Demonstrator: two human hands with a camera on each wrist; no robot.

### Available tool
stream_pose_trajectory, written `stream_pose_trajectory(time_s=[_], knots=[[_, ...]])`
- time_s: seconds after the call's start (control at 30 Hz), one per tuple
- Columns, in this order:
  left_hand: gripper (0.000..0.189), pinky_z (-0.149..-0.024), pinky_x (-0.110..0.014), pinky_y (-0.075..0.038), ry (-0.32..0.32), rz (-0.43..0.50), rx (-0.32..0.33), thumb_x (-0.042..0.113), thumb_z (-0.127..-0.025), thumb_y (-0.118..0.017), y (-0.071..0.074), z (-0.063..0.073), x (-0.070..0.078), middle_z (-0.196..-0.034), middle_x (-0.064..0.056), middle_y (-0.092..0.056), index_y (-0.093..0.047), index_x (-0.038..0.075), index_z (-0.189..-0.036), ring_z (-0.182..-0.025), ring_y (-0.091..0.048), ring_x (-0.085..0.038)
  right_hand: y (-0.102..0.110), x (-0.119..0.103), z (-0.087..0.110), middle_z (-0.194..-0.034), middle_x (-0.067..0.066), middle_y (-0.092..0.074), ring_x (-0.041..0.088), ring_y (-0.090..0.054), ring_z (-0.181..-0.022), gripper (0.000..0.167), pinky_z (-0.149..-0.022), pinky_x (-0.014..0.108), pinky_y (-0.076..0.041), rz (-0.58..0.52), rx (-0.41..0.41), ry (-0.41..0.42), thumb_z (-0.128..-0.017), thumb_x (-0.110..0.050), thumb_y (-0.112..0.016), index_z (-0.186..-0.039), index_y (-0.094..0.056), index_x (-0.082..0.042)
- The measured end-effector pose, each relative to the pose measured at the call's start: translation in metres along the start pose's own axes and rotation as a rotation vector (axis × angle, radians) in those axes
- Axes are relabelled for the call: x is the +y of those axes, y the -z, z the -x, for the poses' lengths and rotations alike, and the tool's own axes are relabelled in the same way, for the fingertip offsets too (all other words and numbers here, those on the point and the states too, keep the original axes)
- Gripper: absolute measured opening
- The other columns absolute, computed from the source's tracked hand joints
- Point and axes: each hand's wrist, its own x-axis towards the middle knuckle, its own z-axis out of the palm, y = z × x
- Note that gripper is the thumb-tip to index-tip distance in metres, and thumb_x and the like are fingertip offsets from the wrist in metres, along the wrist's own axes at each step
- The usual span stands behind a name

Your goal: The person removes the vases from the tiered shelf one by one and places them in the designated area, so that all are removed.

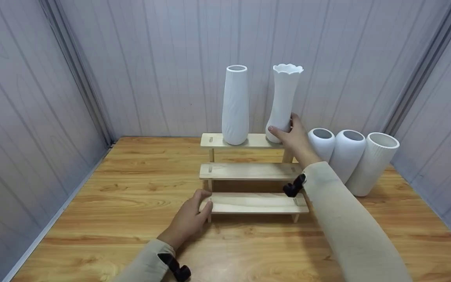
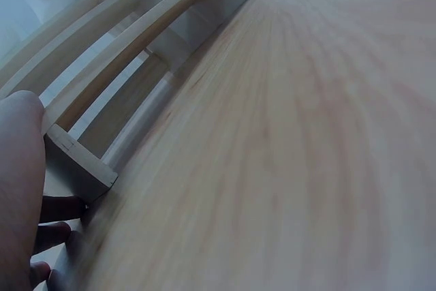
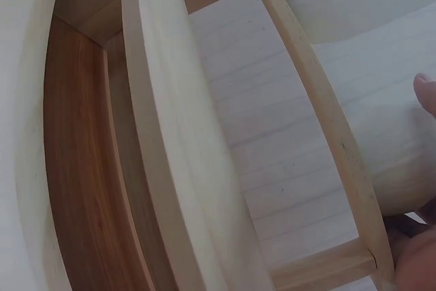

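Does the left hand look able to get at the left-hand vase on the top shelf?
Probably yes: nothing visible blocks that vase on its left, though the left hand would have to leave the wooden stand and reach farther forward and up.

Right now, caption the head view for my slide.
Right hand holds a scalloped vase at the top shelf beside another vase; left hand grips the stand.

Right hand (image 1: 295, 137) was cropped by its wrist view's edge, left hand (image 1: 188, 217) likewise, base of the leftmost table vase (image 1: 323, 147) was hidden — behind the right sleeve (image 1: 349, 219)
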Motion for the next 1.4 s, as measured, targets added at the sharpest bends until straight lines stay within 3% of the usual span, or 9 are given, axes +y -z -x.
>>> stream_pose_trajectory(time_s=[0.17, 0.23, 0.27, 0.4, 0.5, 0.6, 0.7, 1.1, 1.4], knots=[[0.036, -0.108, -0.051, -0.041, -0.01, -0.011, 0.016, 0.039, -0.106, -0.049, 0.0, -0.001, 0.0, -0.075, 0.003, -0.068, -0.051, 0.015, -0.134, -0.113, -0.062, -0.024, 0.001, 0.002, -0.001, -0.161, 0.018, -0.031, 0.035, -0.033, -0.146, 0.098, -0.118, 0.048, -0.029, 0.021, -0.009, 0.012, -0.093, -0.047, -0.071, -0.161, -0.012, -0.008], [0.035, -0.108, -0.052, -0.041, -0.017, -0.018, 0.033, 0.038, -0.106, -0.05, 0.001, -0.001, 0.001, -0.091, -0.001, -0.071, -0.052, 0.016, -0.132, -0.121, -0.059, -0.027, 0.002, 0.002, -0.001, -0.161, 0.018, -0.03, 0.035, -0.033, -0.147, 0.098, -0.118, 0.049, -0.028, 0.019, -0.014, 0.01, -0.093, -0.047, -0.071, -0.161, -0.012, -0.009], [0.035, -0.108, -0.052, -0.041, -0.014, -0.018, 0.03, 0.039, -0.106, -0.05, 0.001, 0.0, 0.001, -0.083, -0.001, -0.071, -0.052, 0.016, -0.132, -0.121, -0.06, -0.027, 0.002, 0.003, -0.001, -0.162, 0.017, -0.03, 0.035, -0.033, -0.147, 0.098, -0.118, 0.049, -0.028, 0.019, -0.016, 0.006, -0.093, -0.048, -0.071, -0.162, -0.012, -0.01], [0.034, -0.107, -0.053, -0.042, -0.019, -0.024, 0.047, 0.04, -0.106, -0.05, 0.0, 0.001, 0.0, -0.116, -0.009, -0.07, -0.053, 0.017, -0.131, -0.126, -0.057, -0.03, 0.003, 0.004, 0.002, -0.161, 0.017, -0.032, 0.035, -0.035, -0.146, 0.098, -0.118, 0.049, -0.029, 0.024, -0.009, 0.007, -0.092, -0.048, -0.072, -0.161, -0.015, -0.01], [0.034, -0.107, -0.053, -0.042, -0.028, -0.022, 0.055, 0.04, -0.106, -0.05, -0.001, 0.002, -0.001, -0.12, -0.009, -0.069, -0.053, 0.017, -0.131, -0.128, -0.057, -0.03, 0.004, 0.005, 0.005, -0.16, 0.018, -0.034, 0.036, -0.037, -0.145, 0.098, -0.118, 0.049, -0.03, 0.034, -0.005, 0.02, -0.091, -0.048, -0.073, -0.161, -0.017, -0.009], [0.035, -0.108, -0.053, -0.041, -0.028, -0.011, 0.044, 0.04, -0.106, -0.049, -0.002, 0.003, -0.001, -0.088, 0.0, -0.072, -0.052, 0.016, -0.131, -0.116, -0.063, -0.026, 0.005, 0.007, 0.011, -0.159, 0.018, -0.035, 0.036, -0.038, -0.144, 0.099, -0.117, 0.049, -0.032, 0.024, -0.015, 0.02, -0.09, -0.05, -0.073, -0.161, -0.018, -0.01], [0.037, -0.107, -0.052, -0.04, -0.02, -0.002, 0.023, 0.041, -0.107, -0.048, -0.002, 0.003, -0.002, -0.06, 0.011, -0.06, -0.051, 0.015, -0.132, -0.096, -0.066, -0.019, 0.008, 0.008, 0.018, -0.158, 0.018, -0.037, 0.035, -0.04, -0.142, 0.1, -0.115, 0.049, -0.035, -0.011, -0.026, 0.02, -0.088, -0.052, -0.075, -0.161, -0.02, -0.011], [0.04, -0.092, -0.042, -0.044, -0.013, 0.019, -0.018, 0.043, -0.108, -0.044, 0.0, 0.0, -0.001, -0.063, 0.012, -0.061, -0.048, 0.015, -0.136, -0.055, -0.055, -0.007, 0.018, 0.011, 0.037, -0.142, 0.018, -0.053, 0.034, -0.056, -0.124, 0.089, -0.104, 0.048, -0.046, -0.013, 0.003, 0.132, -0.086, -0.047, -0.079, -0.152, -0.038, -0.004], [0.04, -0.098, -0.046, -0.041, -0.024, 0.039, -0.005, 0.041, -0.107, -0.047, 0.001, 0.0, -0.001, -0.062, 0.011, -0.061, -0.049, 0.013, -0.135, -0.059, -0.057, -0.006, 0.024, 0.009, 0.052, -0.139, 0.021, -0.056, 0.035, -0.058, -0.123, 0.088, -0.102, 0.05, -0.049, 0.033, 0.035, 0.164, -0.085, -0.046, -0.08, -0.149, -0.041, 0.0]])
